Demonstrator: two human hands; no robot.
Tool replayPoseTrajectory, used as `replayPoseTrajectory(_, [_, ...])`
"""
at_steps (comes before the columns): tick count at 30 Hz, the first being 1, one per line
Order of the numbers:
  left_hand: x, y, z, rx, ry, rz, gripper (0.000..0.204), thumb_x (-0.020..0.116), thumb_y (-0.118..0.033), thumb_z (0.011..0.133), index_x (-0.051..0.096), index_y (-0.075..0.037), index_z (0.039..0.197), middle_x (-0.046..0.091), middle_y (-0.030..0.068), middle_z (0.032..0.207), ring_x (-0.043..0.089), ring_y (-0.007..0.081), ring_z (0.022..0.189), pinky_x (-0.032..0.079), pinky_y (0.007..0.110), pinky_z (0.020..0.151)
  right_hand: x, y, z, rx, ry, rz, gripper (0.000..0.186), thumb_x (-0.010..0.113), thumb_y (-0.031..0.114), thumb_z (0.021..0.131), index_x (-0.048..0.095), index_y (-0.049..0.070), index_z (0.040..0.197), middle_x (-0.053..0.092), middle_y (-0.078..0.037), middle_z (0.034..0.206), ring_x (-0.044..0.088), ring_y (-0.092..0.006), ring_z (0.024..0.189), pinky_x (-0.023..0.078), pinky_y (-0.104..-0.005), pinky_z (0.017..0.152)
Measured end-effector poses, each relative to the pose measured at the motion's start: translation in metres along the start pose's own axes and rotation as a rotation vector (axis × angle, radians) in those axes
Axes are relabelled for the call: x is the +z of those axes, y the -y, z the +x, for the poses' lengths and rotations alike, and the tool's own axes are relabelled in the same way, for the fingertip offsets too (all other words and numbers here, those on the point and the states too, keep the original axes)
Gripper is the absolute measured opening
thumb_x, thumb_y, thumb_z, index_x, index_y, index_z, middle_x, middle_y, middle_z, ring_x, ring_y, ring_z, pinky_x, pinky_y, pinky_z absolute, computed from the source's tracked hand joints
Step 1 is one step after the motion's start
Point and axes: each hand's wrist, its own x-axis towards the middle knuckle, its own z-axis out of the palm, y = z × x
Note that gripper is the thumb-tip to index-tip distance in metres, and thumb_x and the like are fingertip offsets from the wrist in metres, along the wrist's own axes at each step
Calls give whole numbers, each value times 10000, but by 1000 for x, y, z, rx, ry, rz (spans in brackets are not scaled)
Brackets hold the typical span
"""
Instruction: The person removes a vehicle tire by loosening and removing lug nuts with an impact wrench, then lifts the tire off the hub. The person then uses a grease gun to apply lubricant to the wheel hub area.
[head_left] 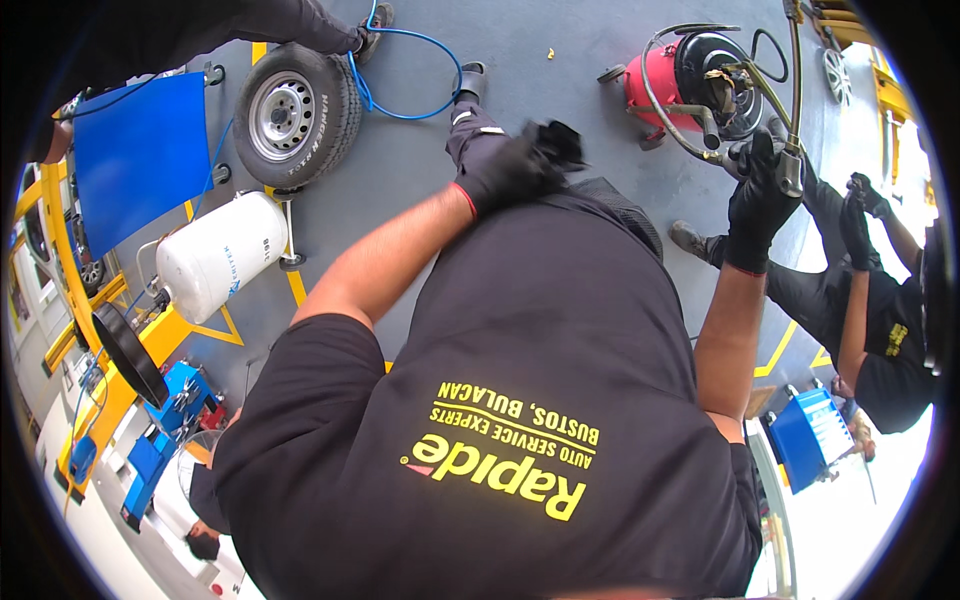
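My left hand, in a black glove, is in front of my waist. It is closed around a dark crumpled thing, blurred and too dark to name. Out to the right, my gloved right hand is raised with its fingers wrapped around a metal hose fitting. An upright metal pipe rises from that fitting, and a hose runs from it toward a red drum on wheels. The drum has a black top with metal parts on it.
A wheel with a tyre and a white tank stand at left, near a blue panel. A blue air hose loops across the floor. A co-worker with gloved hands is close at right; another person's leg shows at upper left.
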Motion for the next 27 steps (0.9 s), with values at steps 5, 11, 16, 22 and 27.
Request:
replayPoseTrajectory(5, [-97,-6,24,33,-465,-136,253,435,-14,1037,449,27,1285,670,195,1171,691,242,1089,617,384,877,-8,-2,6,-150,38,-167,322,654,124,1020,627,-92,1256,634,-51,787,606,-101,697,473,-263,617])
replayPoseTrajectory(11, [11,5,18,119,9,-80,257,499,-56,1052,472,29,1294,678,195,1174,694,241,1056,585,359,882,2,8,10,56,-27,15,129,640,76,1010,691,33,1121,643,-62,770,607,-151,649,487,-282,605])
replayPoseTrajectory(16, [-40,78,21,118,-329,373,480,663,-413,925,594,-65,1249,705,155,1006,687,315,946,539,391,802,10,11,15,-27,-66,23,179,717,130,983,642,13,870,619,-29,721,592,-112,624,489,-282,577])
replayPoseTrajectory(22, [-235,79,-32,82,-624,-1052,353,395,-326,1085,562,-113,1312,630,153,1201,639,310,1067,552,492,928,6,-6,20,47,-82,109,157,709,85,982,613,34,868,614,-12,724,575,-84,655,459,-267,590])
replayPoseTrajectory(27, [-148,19,-33,139,-361,-842,310,460,-202,1060,549,-9,1286,629,190,1193,631,334,1123,508,457,1020,8,-21,24,56,-88,100,39,677,35,973,681,-2,962,660,-45,803,632,-110,703,507,-270,611])
